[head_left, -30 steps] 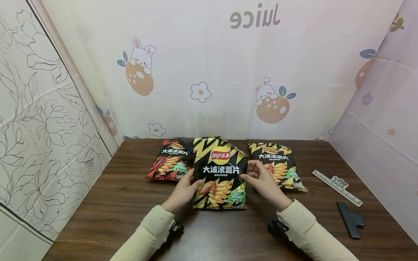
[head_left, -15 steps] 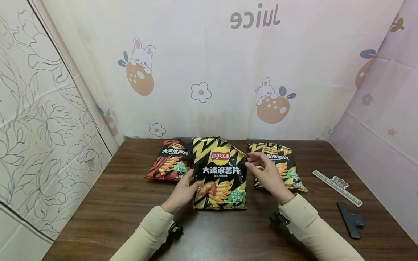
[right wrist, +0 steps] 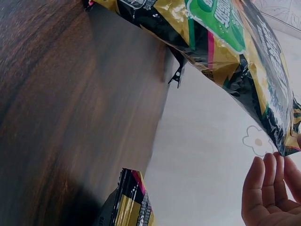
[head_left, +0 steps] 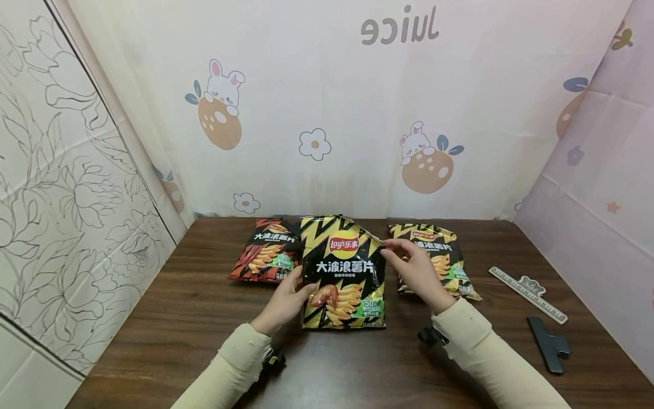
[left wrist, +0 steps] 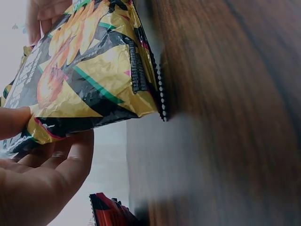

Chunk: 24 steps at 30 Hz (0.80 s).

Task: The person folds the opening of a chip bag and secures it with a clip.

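Note:
A black and yellow chip bag [head_left: 343,284] stands nearly upright at the middle of the table, its upper right edge slanting down. My left hand [head_left: 284,301] grips its left side, thumb [left wrist: 14,121] in front and fingers [left wrist: 75,153] behind. At the slanted edge's lower end, my right hand [head_left: 416,271] pinches the bag between thumb and fingers; the right wrist view shows those fingertips [right wrist: 270,162] at its corner. A red and black chip bag [head_left: 268,253] lies behind on the left. Another yellow and black chip bag [head_left: 457,267], partly hidden by my right hand, lies on the right.
On the right of the brown wooden table [head_left: 168,335] lie a pale ruler-like clip [head_left: 528,292] and a black bag clip [head_left: 548,345]. A printed curtain [head_left: 347,102] hangs behind the table's far edge.
My right hand has shifted up along the bag's right side, from around its middle to the slanted upper edge. My left hand keeps its grip, and the bag has barely moved.

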Tool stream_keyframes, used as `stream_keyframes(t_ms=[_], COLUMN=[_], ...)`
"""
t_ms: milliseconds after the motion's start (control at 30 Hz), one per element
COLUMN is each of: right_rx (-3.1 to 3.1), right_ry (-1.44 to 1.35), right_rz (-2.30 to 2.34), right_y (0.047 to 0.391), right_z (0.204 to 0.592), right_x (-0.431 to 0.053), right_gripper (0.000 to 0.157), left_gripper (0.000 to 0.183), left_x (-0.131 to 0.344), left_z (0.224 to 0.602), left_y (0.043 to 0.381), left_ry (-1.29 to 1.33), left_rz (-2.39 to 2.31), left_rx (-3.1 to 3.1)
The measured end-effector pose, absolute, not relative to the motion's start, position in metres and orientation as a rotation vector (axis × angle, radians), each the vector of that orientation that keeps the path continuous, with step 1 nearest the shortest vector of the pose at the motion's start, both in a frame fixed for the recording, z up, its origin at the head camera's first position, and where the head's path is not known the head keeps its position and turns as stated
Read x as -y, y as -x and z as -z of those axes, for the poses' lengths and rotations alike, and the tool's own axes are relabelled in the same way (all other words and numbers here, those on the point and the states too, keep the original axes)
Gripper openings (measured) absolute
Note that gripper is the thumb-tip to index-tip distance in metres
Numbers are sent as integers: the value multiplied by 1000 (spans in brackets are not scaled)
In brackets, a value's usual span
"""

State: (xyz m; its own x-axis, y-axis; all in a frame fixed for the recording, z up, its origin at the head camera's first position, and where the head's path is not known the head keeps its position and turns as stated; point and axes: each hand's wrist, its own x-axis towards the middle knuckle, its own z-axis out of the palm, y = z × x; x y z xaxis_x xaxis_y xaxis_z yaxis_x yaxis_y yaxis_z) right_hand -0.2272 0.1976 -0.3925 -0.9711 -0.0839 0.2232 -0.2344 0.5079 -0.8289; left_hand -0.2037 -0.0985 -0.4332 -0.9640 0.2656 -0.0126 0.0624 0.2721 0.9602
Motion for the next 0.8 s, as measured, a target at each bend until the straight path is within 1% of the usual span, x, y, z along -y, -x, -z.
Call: stream_keyframes(t_ms=[100,167,333,433,567,800], right_rx=[2587,2583,2582,2576,2567,2554], right_ry=[-279,-280,-269,-261,-249,-212], right_rz=[-1480,-1494,-1496,-1485,-1487,-1573], right_y=[227,228,229,230,231,230], right_z=[392,392,393,394,394,391], right_x=[-197,-197,-195,-194,-192,-190], right_gripper=[41,40,36,35,34,34], left_gripper=[59,60,75,76,75,69], left_x=[99,100,103,104,104,104], left_z=[434,434,436,436,435,431], left_y=[204,204,203,203,203,201], left_ry=[-335,-338,-285,-264,-263,-332], left_rz=[-1791,-1793,-1756,-1754,-1755,-1769], left_rx=[-2343,-2336,-2357,-2351,-2348,-2319])
